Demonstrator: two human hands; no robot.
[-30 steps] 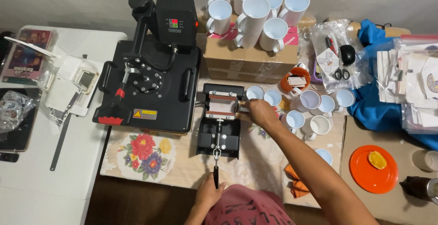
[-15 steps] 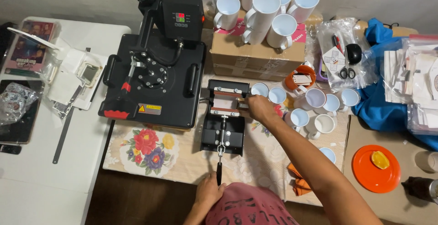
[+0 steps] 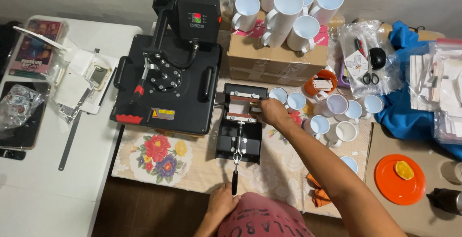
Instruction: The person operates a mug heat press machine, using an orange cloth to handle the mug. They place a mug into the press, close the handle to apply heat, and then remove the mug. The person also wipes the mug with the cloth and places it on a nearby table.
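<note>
- The left hand [image 3: 222, 202] has a clenched grip on the black lever handle [image 3: 234, 181] of the small mug press [image 3: 239, 129], at the near edge of the tabletop [image 3: 284, 169], where it has leverage.
- The right hand [image 3: 272, 112] reaches across to the press's cradle, fingers on the mug [image 3: 243, 107] lying sideways in it, seemingly steadying it; whether that grip is closed I cannot tell.
- Blank white mugs [image 3: 332, 117] stand just right of the press, within easy reach.
- The big flat heat press [image 3: 168, 83] sits just to the left.
</note>
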